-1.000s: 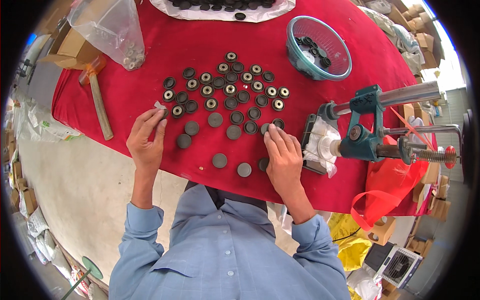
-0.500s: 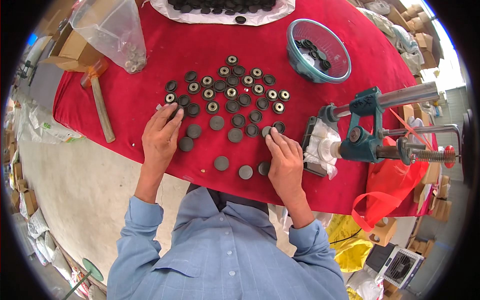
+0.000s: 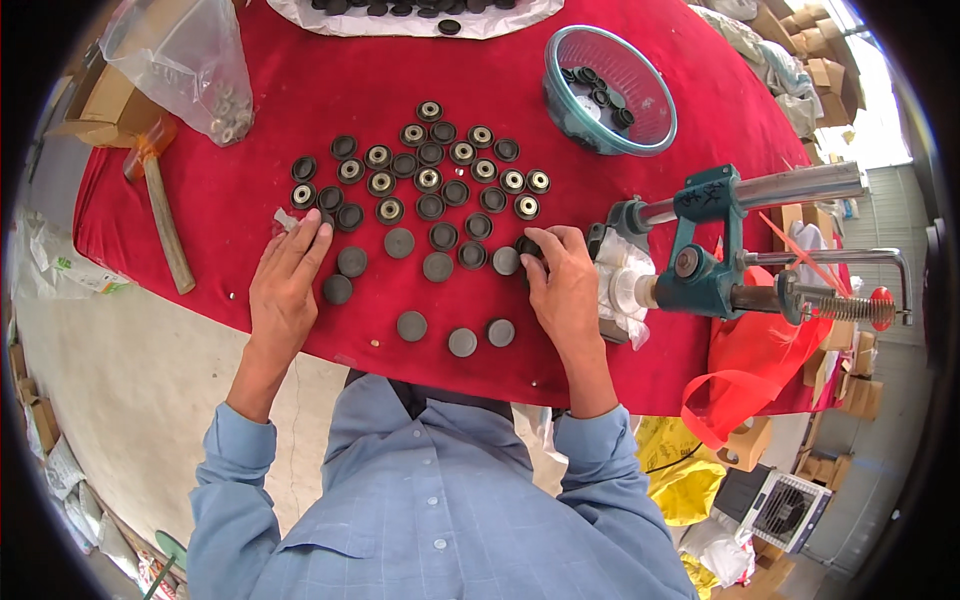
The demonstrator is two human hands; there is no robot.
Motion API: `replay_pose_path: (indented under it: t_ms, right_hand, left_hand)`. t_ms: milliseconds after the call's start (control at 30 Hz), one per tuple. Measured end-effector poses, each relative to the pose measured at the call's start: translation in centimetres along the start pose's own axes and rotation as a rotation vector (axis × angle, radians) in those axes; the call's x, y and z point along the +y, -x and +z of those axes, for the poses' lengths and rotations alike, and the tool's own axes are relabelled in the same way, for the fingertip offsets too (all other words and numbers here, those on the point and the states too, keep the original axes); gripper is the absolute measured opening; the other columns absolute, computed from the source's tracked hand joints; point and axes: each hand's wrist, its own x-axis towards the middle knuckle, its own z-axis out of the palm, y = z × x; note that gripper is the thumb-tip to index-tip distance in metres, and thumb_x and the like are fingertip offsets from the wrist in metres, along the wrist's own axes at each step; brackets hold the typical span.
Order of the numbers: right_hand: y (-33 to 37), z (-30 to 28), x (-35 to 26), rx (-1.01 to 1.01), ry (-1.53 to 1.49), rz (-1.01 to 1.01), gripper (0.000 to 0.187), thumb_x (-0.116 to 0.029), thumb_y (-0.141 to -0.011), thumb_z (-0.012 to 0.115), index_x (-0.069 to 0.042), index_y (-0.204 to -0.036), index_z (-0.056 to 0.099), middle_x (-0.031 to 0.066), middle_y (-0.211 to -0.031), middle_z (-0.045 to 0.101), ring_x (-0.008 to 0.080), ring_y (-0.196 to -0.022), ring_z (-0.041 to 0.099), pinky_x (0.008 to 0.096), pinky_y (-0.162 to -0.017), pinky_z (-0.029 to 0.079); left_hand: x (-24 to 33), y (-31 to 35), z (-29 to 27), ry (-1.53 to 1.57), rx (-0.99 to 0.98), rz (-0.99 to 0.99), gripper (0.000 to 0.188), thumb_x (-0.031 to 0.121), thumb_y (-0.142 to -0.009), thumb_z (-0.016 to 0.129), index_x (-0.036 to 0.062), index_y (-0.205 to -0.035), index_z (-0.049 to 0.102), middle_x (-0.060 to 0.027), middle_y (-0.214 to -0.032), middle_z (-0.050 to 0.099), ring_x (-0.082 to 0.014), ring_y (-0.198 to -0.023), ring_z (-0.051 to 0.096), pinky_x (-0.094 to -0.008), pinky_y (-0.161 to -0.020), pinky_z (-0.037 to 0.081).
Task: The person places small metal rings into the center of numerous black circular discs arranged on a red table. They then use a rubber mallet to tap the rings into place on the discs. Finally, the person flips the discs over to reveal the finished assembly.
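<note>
My left hand (image 3: 285, 285) lies on the red cloth with its fingers stretched out. Its fingertips touch or nearly touch a dark cap (image 3: 326, 217) at the left edge of the group. My right hand (image 3: 567, 290) pinches another black round cap (image 3: 525, 246) between thumb and fingers, partly hidden by them. Between the hands lie several caps hollow side up, some with a shiny metal ring (image 3: 428, 180) inside, others plain like the black cap (image 3: 443, 236). Nearer me, several grey discs (image 3: 411, 326) lie flat face up, one disc (image 3: 505, 261) just beside my right thumb.
A green hand press (image 3: 700, 250) stands at right, beside a red bag (image 3: 755, 350). Behind are a blue-green basket (image 3: 655, 145) of caps and a white sheet (image 3: 480, 28) piled with more. A hammer (image 3: 168, 225) and a clear bag (image 3: 190, 70) lie at left.
My right hand has moved from the grey disc to the black cap beside it, and its fingers have curled round that cap. My left hand stays by the same caps. The whole view has shifted slightly.
</note>
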Motion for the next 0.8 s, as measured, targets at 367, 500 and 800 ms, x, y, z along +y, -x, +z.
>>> replay_pose_path:
  t_ms: [367, 500, 800]
  right_hand:
    - [-4.8, 0.4, 0.6, 0.262, -0.017, -0.069, 0.018, 0.002, -0.09, 0.076, -0.004, -0.106, 0.075, 0.0134, -0.106, 0.075, 0.0349, -0.088, 0.075, 0.0426, -0.076, 0.061]
    - [-4.9, 1.6, 1.0, 0.245, 0.025, -0.155, 0.017, 0.0, -0.091, 0.076, -0.004, -0.108, 0.075, 0.0119, -0.11, 0.076, 0.0348, -0.093, 0.077, 0.0427, -0.08, 0.062]
    - [-4.6, 2.1, 1.4, 0.225, 0.073, -0.149, 0.019, 0.001, -0.092, 0.075, -0.003, -0.11, 0.077, 0.0124, -0.113, 0.077, 0.0337, -0.095, 0.077, 0.0427, -0.082, 0.063]
  left_hand:
    - [0.1, 0.7, 0.2, 0.034, 0.001, -0.066, 0.062, -0.017, -0.09, 0.055, 0.0066, -0.145, 0.069, -0.0147, -0.152, 0.066, -0.0344, -0.138, 0.065, -0.0517, -0.116, 0.05]
    - [0.1, 0.6, 0.2, 0.067, 0.01, -0.074, 0.066, -0.019, -0.087, 0.055, 0.0067, -0.146, 0.069, -0.0148, -0.152, 0.066, -0.0341, -0.139, 0.064, -0.0515, -0.117, 0.05]
    - [0.3, 0.6, -0.2, 0.062, 0.035, -0.048, 0.063, -0.015, -0.084, 0.06, 0.0037, -0.143, 0.07, -0.0147, -0.152, 0.066, -0.0356, -0.132, 0.067, -0.0493, -0.112, 0.051]
